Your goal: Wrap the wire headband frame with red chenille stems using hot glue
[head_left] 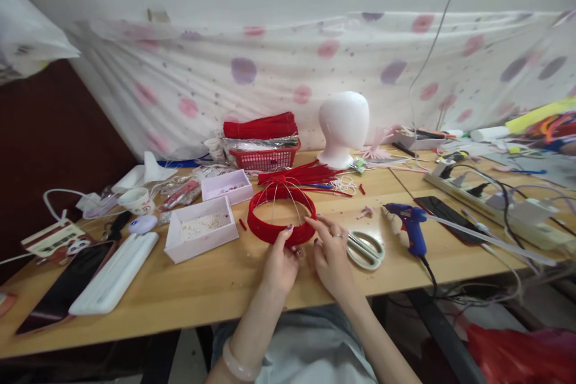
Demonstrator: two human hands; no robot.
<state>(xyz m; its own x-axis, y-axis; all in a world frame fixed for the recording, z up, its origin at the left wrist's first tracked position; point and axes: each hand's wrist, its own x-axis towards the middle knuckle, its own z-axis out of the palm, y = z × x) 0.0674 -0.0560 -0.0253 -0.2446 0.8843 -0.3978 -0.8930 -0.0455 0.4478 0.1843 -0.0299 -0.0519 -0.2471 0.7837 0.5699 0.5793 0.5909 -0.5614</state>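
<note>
A red fuzzy ring (270, 232), with thin wires arching up to a small red knot (279, 180), is held just above the table's front part. My left hand (282, 261) grips its near rim, thumb on the outside and fingers curled beneath. At the ring's right side, my right hand (330, 249) touches the rim with its index finger, the other fingers bent. Whether the right hand pinches anything small cannot be made out. Green-handled scissors (366, 250) lie just right of my right hand.
Left of the ring stand a white box of beads (200, 231) and a smaller box (227, 186). Behind are a red basket (265, 159) and a white foam head (344, 126). A blue glue gun (410, 225) and a power strip (495, 210) lie right.
</note>
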